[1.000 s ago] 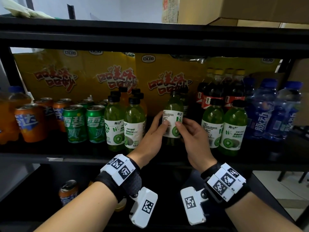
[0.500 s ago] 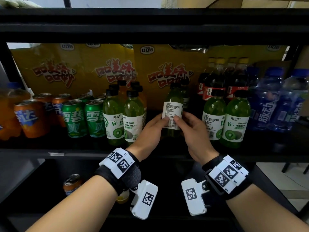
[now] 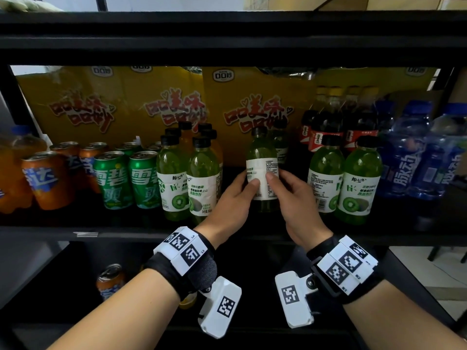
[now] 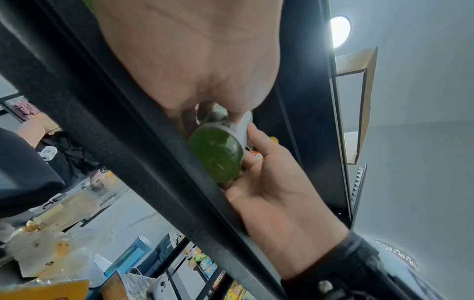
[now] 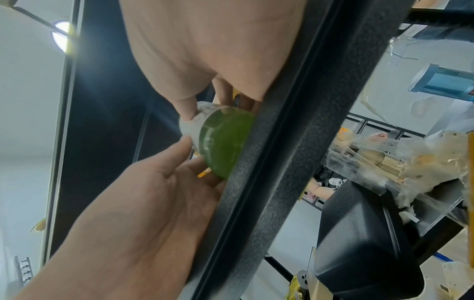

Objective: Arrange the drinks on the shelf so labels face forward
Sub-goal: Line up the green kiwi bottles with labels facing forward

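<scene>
Black metal shelving (image 3: 227,233) fills the view, with yellow cartons (image 3: 255,102) standing behind the rows of drinks. Largest of what is left to judge are the groups well out from the grip: the blue bottles (image 3: 414,157) beyond the right hand and the orange cans (image 3: 48,178) and green cans (image 3: 113,178) beyond the left hand show their names to the front and look done. Just outside the left hand, two green bottles (image 3: 202,178) show their kiwi picture; just outside the right hand, one of the pair shows it too, while the other green bottle (image 3: 324,173) shows small print and a barcode, so it seems to need turning. Between both hands stands the green bottle in hand (image 3: 261,157), upright, with only fine print facing out. The left hand (image 3: 232,198) and right hand (image 3: 293,198) each pinch its label with thumb and fingers, a narrow hold from both sides, so this bottle appears mid-turn and unfinished.
</scene>
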